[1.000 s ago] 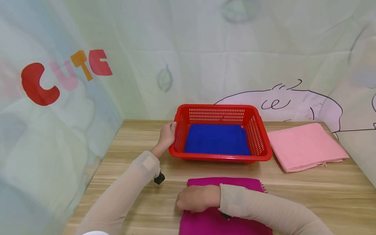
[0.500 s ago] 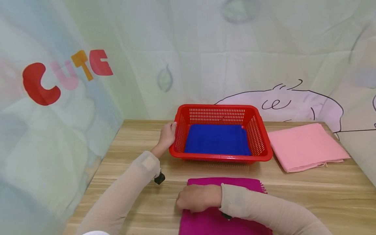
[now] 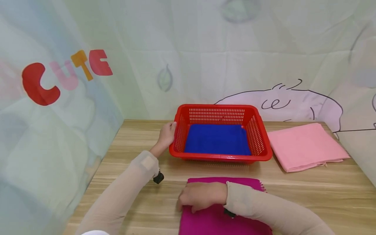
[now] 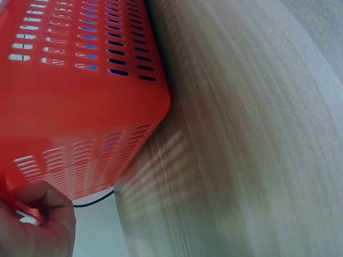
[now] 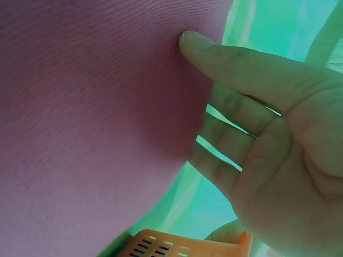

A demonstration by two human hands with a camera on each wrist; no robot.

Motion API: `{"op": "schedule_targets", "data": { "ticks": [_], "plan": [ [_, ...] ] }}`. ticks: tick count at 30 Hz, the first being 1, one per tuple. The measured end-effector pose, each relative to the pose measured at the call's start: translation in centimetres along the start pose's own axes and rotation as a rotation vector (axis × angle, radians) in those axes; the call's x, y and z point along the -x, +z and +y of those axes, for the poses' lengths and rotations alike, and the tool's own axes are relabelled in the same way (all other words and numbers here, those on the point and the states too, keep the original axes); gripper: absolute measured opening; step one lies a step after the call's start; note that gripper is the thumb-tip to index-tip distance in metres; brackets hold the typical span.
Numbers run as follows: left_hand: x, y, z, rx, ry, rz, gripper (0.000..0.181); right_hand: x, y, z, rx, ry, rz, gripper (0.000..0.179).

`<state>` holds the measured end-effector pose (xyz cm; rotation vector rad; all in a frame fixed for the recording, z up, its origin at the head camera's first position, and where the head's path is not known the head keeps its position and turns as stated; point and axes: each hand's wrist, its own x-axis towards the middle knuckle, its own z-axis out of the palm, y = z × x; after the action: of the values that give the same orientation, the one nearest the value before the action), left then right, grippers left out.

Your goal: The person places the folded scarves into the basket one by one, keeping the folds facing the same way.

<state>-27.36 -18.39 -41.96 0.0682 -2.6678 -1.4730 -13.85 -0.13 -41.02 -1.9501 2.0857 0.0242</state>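
My left hand point(image 3: 167, 134) grips the left rim of a red plastic basket point(image 3: 223, 158); the left wrist view has its thumb and fingers point(image 4: 45, 201) curled round that rim. Folded flat inside the basket lies a blue cloth point(image 3: 217, 139). At the front, a folded magenta scarf point(image 3: 224, 222) with a fringe at its right side lies on the table. My right hand point(image 3: 202, 195) reaches across the scarf to its left edge. In the right wrist view the thumb point(image 5: 198, 43) presses the scarf's near face while the other fingers pass behind the edge, their tips hidden.
A folded pink cloth point(image 3: 306, 147) lies right of the basket, close against its corner. The wooden table point(image 3: 132, 137) meets a printed fabric backdrop point(image 3: 141, 65) at the back and left. A white round edge point(image 3: 95, 232) shows at the bottom.
My right hand has shifted slightly to the right along the scarf, its wrist a little more raised. The left hand, the basket and the cloths stay in place.
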Motion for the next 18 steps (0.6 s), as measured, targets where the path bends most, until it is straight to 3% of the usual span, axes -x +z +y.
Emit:
{"op": "schedule_targets", "data": {
  "ticks": [4,7,11,15,18],
  "plan": [
    [0.1,-0.2,0.2,-0.019,-0.007,-0.013,0.043,0.3,0.0,0.2,-0.019,-0.023,0.04,0.035],
    [0.0,-0.2,0.2,-0.022,-0.014,-0.017,0.045,0.6,-0.2,0.4,-0.098,-0.035,0.078,0.034],
    [-0.1,-0.3,0.3,0.016,-0.071,-0.028,0.048,1.4,-0.5,0.7,-0.196,-0.033,0.125,0.032],
    [0.0,-0.5,0.3,0.06,-0.144,-0.035,0.05,2.3,-0.4,0.9,-0.175,-0.034,0.172,0.029],
    [0.1,-0.7,0.2,0.077,-0.159,-0.031,0.05,3.0,-0.3,1.0,-0.156,-0.013,0.203,0.027]
  ]
}}
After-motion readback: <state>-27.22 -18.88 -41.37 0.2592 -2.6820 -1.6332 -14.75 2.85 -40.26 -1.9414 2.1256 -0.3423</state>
